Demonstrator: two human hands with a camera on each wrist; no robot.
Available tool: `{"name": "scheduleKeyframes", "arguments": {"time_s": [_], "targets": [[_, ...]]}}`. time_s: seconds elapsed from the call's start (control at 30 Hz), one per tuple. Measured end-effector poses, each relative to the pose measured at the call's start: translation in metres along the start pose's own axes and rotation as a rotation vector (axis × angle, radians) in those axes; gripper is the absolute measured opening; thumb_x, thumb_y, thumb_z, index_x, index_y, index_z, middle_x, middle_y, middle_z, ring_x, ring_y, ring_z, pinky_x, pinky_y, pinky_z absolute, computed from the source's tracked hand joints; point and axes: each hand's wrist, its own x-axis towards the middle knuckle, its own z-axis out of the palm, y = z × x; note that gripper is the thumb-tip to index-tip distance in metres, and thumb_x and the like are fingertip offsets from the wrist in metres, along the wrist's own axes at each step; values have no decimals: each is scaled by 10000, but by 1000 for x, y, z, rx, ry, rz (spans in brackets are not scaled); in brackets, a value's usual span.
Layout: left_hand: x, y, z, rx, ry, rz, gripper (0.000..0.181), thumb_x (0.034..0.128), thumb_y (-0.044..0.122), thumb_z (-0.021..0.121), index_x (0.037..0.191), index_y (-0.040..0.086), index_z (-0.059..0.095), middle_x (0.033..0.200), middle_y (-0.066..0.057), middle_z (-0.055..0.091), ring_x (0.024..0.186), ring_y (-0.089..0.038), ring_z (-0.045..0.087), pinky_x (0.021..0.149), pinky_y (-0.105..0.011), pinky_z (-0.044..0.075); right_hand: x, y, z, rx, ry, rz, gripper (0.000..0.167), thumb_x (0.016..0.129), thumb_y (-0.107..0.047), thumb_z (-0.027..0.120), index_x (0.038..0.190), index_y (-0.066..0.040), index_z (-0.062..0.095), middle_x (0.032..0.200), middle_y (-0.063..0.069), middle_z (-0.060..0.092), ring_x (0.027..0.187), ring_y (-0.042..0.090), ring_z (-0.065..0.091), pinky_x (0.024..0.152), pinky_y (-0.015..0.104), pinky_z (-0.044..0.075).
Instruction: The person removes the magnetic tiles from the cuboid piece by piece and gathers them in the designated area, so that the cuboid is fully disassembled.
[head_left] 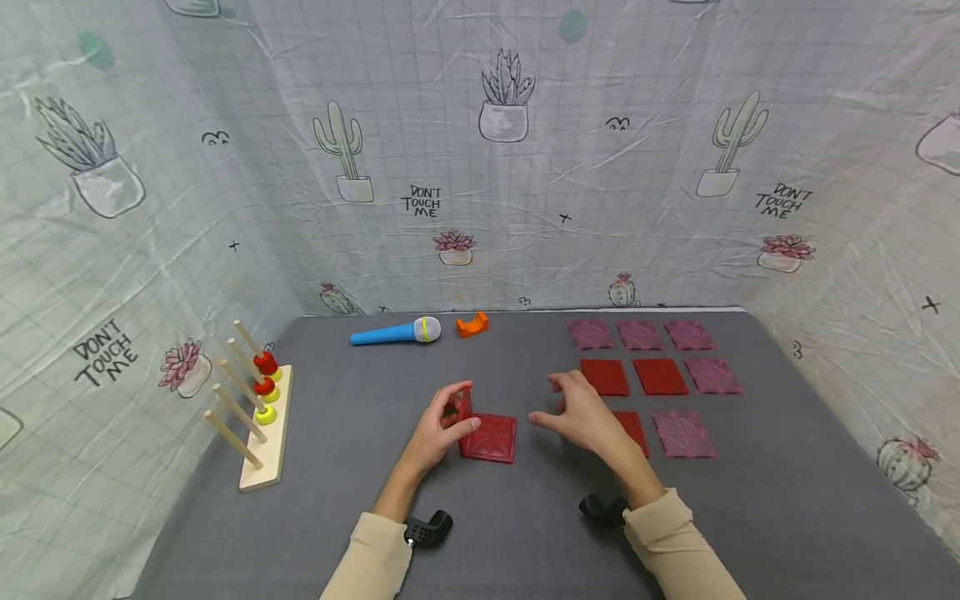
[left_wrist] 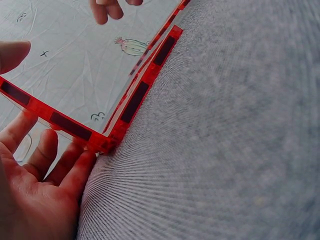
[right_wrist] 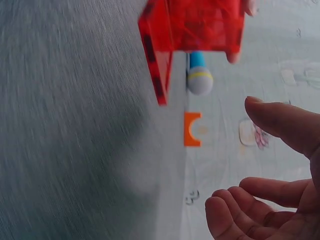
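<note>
A red translucent square magnetic tile (head_left: 491, 437) lies flat on the grey table. Along its left edge a second red tile (head_left: 466, 402) stands upright, and the two edges meet at a corner in the left wrist view. My left hand (head_left: 433, 429) pinches the upright tile, thumb on its inner side and fingers behind it. Dark strips show in the tile frames (left_wrist: 70, 126). To the right of the flat tile, my right hand (head_left: 587, 414) hovers with thumb and fingers apart and nothing between them; the right wrist view shows this hand (right_wrist: 270, 210) apart from the tiles.
On the right lie several loose tiles in rows, some red (head_left: 660, 377), others purple-pink (head_left: 684, 434). A blue toy microphone (head_left: 393, 332) and an orange notched block (head_left: 472, 324) lie at the back. A wooden peg board (head_left: 272, 446) with red and yellow rings stands left.
</note>
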Motion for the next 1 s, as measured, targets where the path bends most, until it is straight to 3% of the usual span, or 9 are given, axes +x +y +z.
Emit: {"name": "scheduleKeyframes", "arguments": {"time_s": [0.33,0.47,0.63,0.87,1.0], "targets": [[-1,0,0,-4,-2,21,572,903,120,656,1438,27,476,1028,-220,538,879,-142,518,741,-231,460,2,-13,31,-15,-51,10,718,800,-338,839,1358,11,553,1198,132,569,900,176,566,768,346,531],[-3,14,-1,1,-17,24,561,901,71,649,1428,2,471,964,-272,515,786,-106,500,684,-219,427,1,-17,40,-34,-97,13,740,782,-346,854,1365,2,559,1214,124,556,994,206,577,893,427,532],[-8,34,-2,-3,-25,40,519,897,52,638,1394,-4,498,919,-270,492,770,-109,488,667,-210,417,-1,-21,47,-78,-179,7,775,744,-383,881,1354,-11,580,1231,136,547,1051,246,588,953,479,515],[-1,7,0,-16,-6,52,561,891,47,641,1421,-20,469,920,-255,493,734,-79,482,636,-203,403,-2,-23,52,-148,-211,-17,772,730,-397,890,1330,-10,596,1190,129,561,1040,261,589,932,480,515],[0,-1,-1,-30,-4,59,568,887,82,653,1422,0,481,941,-243,486,758,-75,483,653,-200,407,-2,-22,54,-145,-201,-16,755,740,-380,885,1326,-3,595,1183,133,559,1027,269,595,921,487,516]]}}
